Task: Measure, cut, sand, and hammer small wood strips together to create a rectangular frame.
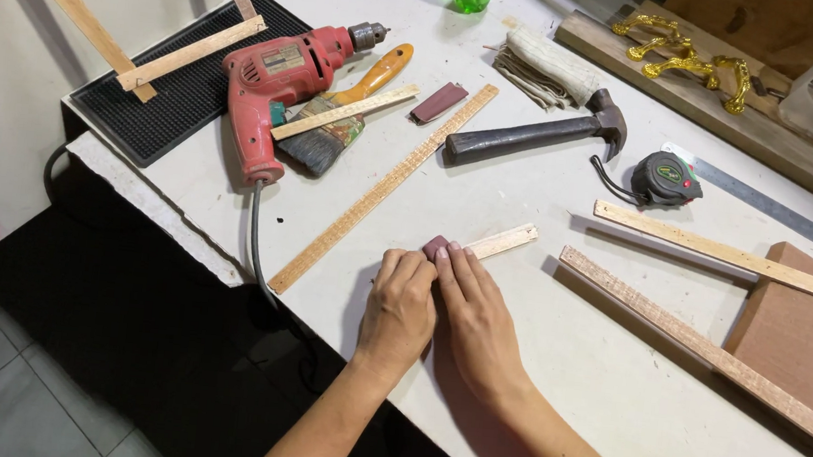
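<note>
1. Near the tabletop's (pixel 609 397) front edge, the left hand (pixel 399 307) and right hand (pixel 480 315) lie side by side, fingers curled together over a small maroon block (pixel 435 247).
2. The block peeks out past the fingertips, touching a short wooden strip (pixel 503 241).
3. A red drill (pixel 276 82) and hammer (pixel 545 133) lie well behind.

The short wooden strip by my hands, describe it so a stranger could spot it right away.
On the white table, find the two hands pressed together near the front edge. The short wooden strip pokes out from the right hand fingertips, toward the hammer. It is far shorter than the other strips.
</note>
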